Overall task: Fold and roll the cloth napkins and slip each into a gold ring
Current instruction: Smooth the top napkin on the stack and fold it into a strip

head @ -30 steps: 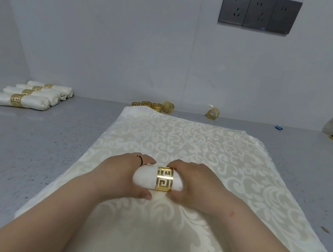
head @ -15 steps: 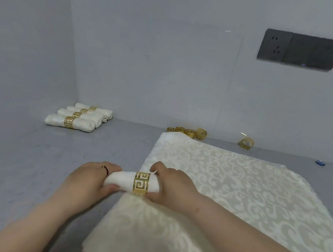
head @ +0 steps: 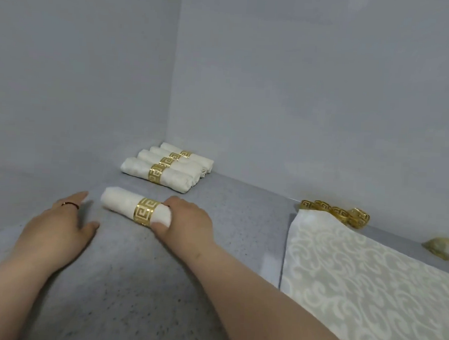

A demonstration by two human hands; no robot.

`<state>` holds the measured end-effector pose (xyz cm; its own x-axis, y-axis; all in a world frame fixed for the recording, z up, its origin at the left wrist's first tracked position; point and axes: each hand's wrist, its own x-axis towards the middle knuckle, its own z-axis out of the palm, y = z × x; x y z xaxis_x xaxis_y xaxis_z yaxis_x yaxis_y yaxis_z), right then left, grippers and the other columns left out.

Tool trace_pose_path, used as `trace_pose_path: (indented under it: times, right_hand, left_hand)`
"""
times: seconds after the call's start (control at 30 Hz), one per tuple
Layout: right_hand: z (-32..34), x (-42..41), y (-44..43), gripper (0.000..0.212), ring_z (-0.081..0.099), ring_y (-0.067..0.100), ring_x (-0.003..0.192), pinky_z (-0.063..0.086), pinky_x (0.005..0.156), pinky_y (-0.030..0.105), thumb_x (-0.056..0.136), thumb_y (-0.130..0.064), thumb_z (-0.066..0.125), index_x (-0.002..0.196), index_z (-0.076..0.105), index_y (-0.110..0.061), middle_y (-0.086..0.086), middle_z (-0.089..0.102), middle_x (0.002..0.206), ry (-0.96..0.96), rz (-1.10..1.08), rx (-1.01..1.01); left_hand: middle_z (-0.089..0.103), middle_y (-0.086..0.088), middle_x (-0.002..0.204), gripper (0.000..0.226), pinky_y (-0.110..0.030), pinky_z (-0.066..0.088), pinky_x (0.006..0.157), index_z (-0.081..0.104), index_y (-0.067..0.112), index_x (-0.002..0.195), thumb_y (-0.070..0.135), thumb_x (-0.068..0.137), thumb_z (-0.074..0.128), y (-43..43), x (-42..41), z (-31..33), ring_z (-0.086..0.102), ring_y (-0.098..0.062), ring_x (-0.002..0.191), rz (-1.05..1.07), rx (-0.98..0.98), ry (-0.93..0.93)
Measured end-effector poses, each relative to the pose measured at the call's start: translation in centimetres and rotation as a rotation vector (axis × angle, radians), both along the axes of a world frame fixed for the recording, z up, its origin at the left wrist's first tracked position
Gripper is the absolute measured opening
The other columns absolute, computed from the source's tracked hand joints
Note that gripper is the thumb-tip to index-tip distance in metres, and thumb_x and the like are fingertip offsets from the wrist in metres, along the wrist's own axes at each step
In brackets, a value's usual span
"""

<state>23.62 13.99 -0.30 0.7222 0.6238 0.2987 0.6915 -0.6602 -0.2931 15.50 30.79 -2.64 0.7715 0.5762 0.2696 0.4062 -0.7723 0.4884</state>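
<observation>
A rolled white napkin (head: 121, 203) with a gold ring (head: 145, 212) round its middle lies on the grey counter. My right hand (head: 188, 224) grips the roll's right end, thumb under and fingers over it. My left hand (head: 57, 225) hovers just left of the roll, fingers straight, touching nothing. Behind the roll, several finished ringed napkins (head: 165, 171) lie side by side in the corner. A flat patterned cream napkin (head: 355, 283) is spread on the counter at the right.
Several loose gold rings (head: 336, 213) lie against the back wall above the flat napkin. Another ring (head: 442, 247) sits further right. Grey walls meet in a corner behind the finished napkins. The counter (head: 131, 295) is bare grey in front.
The ringed roll has been carried left off the patterned napkin onto the bare counter near the finished row. My left hand has let go of it; my view turned left.
</observation>
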Motion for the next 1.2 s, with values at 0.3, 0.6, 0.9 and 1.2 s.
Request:
trace_pose_path:
  times: [0.3, 0.6, 0.9, 1.2]
  right_hand:
    - [-0.6, 5.2, 7.5, 0.051, 0.048, 0.026, 0.115, 0.036, 0.088, 0.035, 0.091, -0.04, 0.05, 0.136, 0.038, -0.019, 0.006, 0.048, 0.131, -0.093, 0.016, -0.018]
    - [-0.8, 8.3, 8.8, 0.044, 0.039, 0.026, 0.116, 0.032, 0.091, 0.034, 0.092, -0.04, 0.047, 0.131, 0.046, -0.019, 0.008, 0.045, 0.128, -0.174, -0.095, -0.096]
    - [-0.9, 8.0, 9.5, 0.043, 0.036, 0.026, 0.118, 0.026, 0.096, 0.035, 0.091, -0.038, 0.047, 0.128, 0.047, -0.017, 0.006, 0.045, 0.129, -0.217, -0.101, -0.116]
    - [-1.1, 7.8, 9.4, 0.042, 0.037, 0.025, 0.119, 0.025, 0.096, 0.034, 0.089, -0.028, 0.048, 0.128, 0.043, -0.012, 0.007, 0.047, 0.128, -0.149, -0.086, -0.073]
  left_hand:
    - [0.045, 0.008, 0.137, 0.038, -0.025, 0.035, 0.099, 0.044, 0.031, 0.131, 0.037, 0.093, 0.043, 1.1, 0.6, -0.9, 0.043, -0.014, 0.124, -0.116, 0.141, 0.077]
    - [0.04, 0.015, 0.14, 0.037, -0.025, 0.029, 0.104, 0.041, 0.035, 0.132, 0.038, 0.095, 0.038, 1.3, 0.7, -1.4, 0.037, -0.009, 0.129, -0.151, 0.175, 0.051]
    - [0.041, 0.015, 0.139, 0.035, -0.026, 0.027, 0.105, 0.043, 0.035, 0.13, 0.037, 0.095, 0.039, 1.5, 0.6, -1.6, 0.036, -0.01, 0.129, -0.157, 0.165, 0.048]
    - [0.04, 0.015, 0.14, 0.035, -0.027, 0.027, 0.107, 0.042, 0.035, 0.13, 0.038, 0.095, 0.038, 1.4, 0.5, -1.4, 0.036, -0.01, 0.129, -0.151, 0.152, 0.061]
